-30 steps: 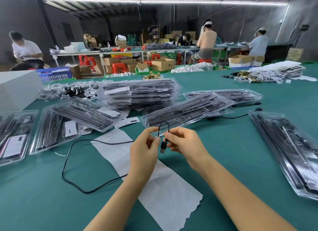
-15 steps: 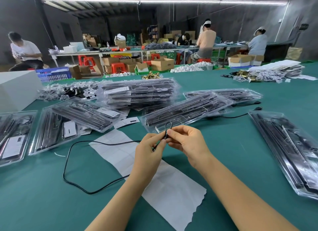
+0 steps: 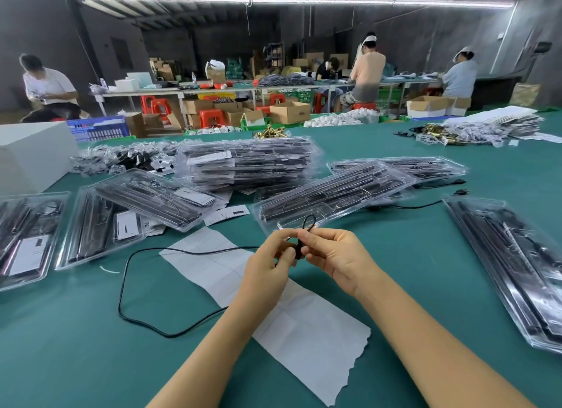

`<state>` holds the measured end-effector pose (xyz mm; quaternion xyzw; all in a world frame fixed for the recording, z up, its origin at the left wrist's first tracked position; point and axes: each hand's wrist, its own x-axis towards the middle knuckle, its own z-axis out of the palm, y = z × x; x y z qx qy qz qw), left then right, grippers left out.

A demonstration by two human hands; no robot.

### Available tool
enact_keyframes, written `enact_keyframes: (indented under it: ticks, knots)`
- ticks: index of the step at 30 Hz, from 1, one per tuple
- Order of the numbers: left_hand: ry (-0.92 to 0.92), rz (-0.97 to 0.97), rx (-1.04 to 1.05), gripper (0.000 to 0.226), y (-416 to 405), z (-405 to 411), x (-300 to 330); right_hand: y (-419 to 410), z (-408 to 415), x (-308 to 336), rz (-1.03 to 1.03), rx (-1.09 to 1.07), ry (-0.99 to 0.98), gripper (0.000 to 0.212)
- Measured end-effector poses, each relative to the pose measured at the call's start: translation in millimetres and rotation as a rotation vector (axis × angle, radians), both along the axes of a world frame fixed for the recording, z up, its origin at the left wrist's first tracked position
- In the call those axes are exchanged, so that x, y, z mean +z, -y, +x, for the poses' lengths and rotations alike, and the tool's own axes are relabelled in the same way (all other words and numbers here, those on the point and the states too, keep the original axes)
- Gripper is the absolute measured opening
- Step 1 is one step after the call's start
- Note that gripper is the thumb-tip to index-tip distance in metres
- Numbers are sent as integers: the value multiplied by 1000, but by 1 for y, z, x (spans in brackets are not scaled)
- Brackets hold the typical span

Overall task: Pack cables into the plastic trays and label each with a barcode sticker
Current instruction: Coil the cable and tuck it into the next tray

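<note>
A thin black cable [image 3: 133, 286] lies in a wide loop on the green table [image 3: 60, 362] to my left and runs up to my hands. My left hand [image 3: 269, 266] and my right hand [image 3: 337, 257] meet above the table and both pinch the cable's end, where a small loop sticks up above my fingers. The plug is mostly hidden between my fingers. Just beyond my hands a clear plastic tray [image 3: 334, 195] holding black parts lies tilted. A small barcode sticker [image 3: 226, 215] lies on the table near it.
A stack of filled clear trays [image 3: 249, 161] stands at the centre back. More trays lie at the left [image 3: 100, 228] and right [image 3: 514, 261]. A white paper sheet [image 3: 310, 331] lies under my forearms. A white box [image 3: 33, 152] stands far left. People work at tables behind.
My hands have closed together on the cable end. The loop above my fingers has become smaller and the dangling plug is now tucked between my fingers.
</note>
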<state>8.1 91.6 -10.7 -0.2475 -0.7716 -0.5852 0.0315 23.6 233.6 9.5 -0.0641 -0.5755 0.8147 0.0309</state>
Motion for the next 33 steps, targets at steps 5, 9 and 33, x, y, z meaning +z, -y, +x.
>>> enact_keyframes:
  ticks: [5,9,33]
  knots:
    - [21,-41,54,16,-2,-1,-2,4,-1,-4,316,-171,-46,8]
    - [-43,-209,138,19,-1,-2,-5,-4,-3,-1,192,-299,-32,19]
    - [612,802,343,23,-7,7,13,3,-3,-1,296,-131,87,19]
